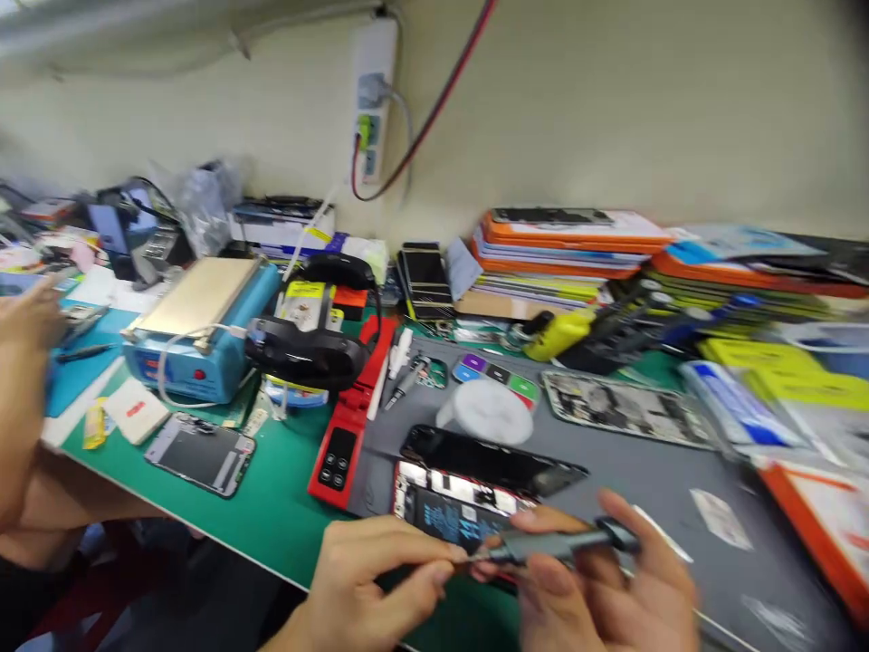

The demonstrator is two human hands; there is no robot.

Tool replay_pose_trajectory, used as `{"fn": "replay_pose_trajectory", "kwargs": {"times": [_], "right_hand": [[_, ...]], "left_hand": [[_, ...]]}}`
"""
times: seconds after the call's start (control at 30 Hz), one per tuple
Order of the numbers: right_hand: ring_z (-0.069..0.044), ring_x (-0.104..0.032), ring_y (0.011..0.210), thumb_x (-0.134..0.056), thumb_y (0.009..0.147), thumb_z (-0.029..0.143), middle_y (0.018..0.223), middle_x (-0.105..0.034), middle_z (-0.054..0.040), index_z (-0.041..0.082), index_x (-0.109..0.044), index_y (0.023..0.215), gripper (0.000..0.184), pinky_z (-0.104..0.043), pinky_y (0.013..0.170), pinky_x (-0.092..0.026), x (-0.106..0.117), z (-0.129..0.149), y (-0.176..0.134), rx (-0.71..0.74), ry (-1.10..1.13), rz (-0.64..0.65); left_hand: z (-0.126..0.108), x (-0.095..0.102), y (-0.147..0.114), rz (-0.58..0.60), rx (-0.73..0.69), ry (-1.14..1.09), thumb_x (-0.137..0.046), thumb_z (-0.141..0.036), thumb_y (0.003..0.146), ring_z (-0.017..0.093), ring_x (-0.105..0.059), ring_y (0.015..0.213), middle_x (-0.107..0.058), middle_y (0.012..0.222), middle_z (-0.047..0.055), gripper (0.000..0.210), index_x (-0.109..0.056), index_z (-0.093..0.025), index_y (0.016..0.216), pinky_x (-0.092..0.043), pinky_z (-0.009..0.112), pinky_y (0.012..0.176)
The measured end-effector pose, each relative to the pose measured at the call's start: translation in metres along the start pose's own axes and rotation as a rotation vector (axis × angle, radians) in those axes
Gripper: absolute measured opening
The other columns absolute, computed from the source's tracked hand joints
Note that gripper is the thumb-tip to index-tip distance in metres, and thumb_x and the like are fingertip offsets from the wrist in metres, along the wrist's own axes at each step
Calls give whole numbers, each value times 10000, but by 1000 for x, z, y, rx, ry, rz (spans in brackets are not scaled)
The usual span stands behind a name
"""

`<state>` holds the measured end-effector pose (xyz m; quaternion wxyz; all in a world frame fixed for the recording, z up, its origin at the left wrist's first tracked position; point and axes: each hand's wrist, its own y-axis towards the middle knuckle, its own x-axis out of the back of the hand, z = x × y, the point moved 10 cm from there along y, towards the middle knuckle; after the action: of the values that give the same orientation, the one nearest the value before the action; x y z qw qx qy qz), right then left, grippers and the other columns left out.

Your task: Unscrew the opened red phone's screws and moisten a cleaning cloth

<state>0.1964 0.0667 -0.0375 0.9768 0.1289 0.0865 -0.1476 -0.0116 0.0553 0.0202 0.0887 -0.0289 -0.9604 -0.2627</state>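
My right hand (611,580) grips a grey precision screwdriver (549,546) with a dark end cap, held nearly level. The fingertips of my left hand (380,575) pinch its thin tip. Beneath and behind both hands lies an opened phone (468,521) with a black battery and a red frame edge, partly covered by my fingers. Its dark screen (492,457) is lifted and tilted up along the far side. A white round spool or cup (489,412) stands just behind that screen.
On the grey mat (679,489) lies another opened phone body (625,407). A long red device (339,444) is at left, near a loose screen (202,453) and a blue heating machine (204,335). Stacked orange boxes (570,240) line the wall. Another person's arm (23,407) reaches in at far left.
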Motion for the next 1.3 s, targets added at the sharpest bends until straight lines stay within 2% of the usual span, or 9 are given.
{"fn": "replay_pose_trajectory", "kwargs": {"times": [0.07, 0.13, 0.2, 0.43, 0.57, 0.77, 0.9, 1.3], "right_hand": [[-198, -784, 737, -813, 1054, 311, 1086, -787, -53, 372, -574, 1544, 549, -311, 603, -693, -7, 6, -1, -76, 78, -29], [-163, -768, 738, -796, 1071, 302, 1078, -766, -18, 410, -582, 1532, 520, -269, 603, -674, -16, 17, 0, -60, 136, -41], [-140, -751, 708, -780, 1085, 292, 1065, -756, -1, 415, -598, 1512, 480, -244, 593, -655, -22, 24, 1, -46, 152, -46], [-144, -742, 733, -779, 1084, 298, 1052, -732, -5, 382, -579, 1510, 478, -241, 596, -654, -24, 25, 1, -43, 125, -39], [-143, -753, 740, -758, 1102, 306, 1080, -740, 0, 424, -599, 1529, 471, -269, 637, -689, -26, 23, 2, -62, 131, -14], [-142, -781, 770, -768, 1101, 313, 1075, -752, 15, 481, -649, 1518, 464, -254, 659, -704, -24, 25, 3, -80, 147, -28], [-130, -785, 786, -781, 1096, 293, 1073, -762, 18, 485, -665, 1507, 468, -238, 693, -712, -23, 27, 4, -67, 146, -43], [-136, -777, 738, -770, 1104, 293, 1079, -750, 12, 473, -657, 1513, 461, -248, 632, -699, -26, 24, 5, -97, 154, -9]], "left_hand": [[2, 1, 2, 25, 59, -34, -740, -194, 1087, 103, -796, 690, -877, 947, 53, 187, -872, -196, 1219, -654, 130, 704], [6, 0, 2, 38, 100, -57, -755, -170, 1074, 68, -740, 617, -869, 952, 33, 207, -872, -224, 1235, -603, 98, 605], [10, -1, 2, 44, 124, -66, -769, -157, 1063, 48, -708, 590, -860, 954, 13, 210, -873, -243, 1224, -581, 83, 575], [10, -2, 3, 57, 119, -15, -766, -149, 1065, 31, -696, 608, -853, 969, -14, 183, -860, -239, 1193, -594, 71, 610], [5, -3, 8, 73, 91, 12, -752, -148, 1077, 24, -701, 612, -862, 978, -9, 173, -850, -212, 1205, -608, 63, 660], [-4, -7, 17, 109, 34, 21, -724, -108, 1083, 58, -834, 921, -883, 1037, 7, 165, -830, -175, 1190, -614, 46, 913], [-5, -8, 19, 122, 34, 21, -706, -100, 1090, 51, -833, 926, -883, 1046, 9, 175, -824, -168, 1201, -607, 39, 922], [-1, -12, 12, 186, 58, -2, -691, -126, 1112, 73, -836, 970, -884, 1081, 18, 207, -814, -184, 1269, -653, 108, 947]]}}
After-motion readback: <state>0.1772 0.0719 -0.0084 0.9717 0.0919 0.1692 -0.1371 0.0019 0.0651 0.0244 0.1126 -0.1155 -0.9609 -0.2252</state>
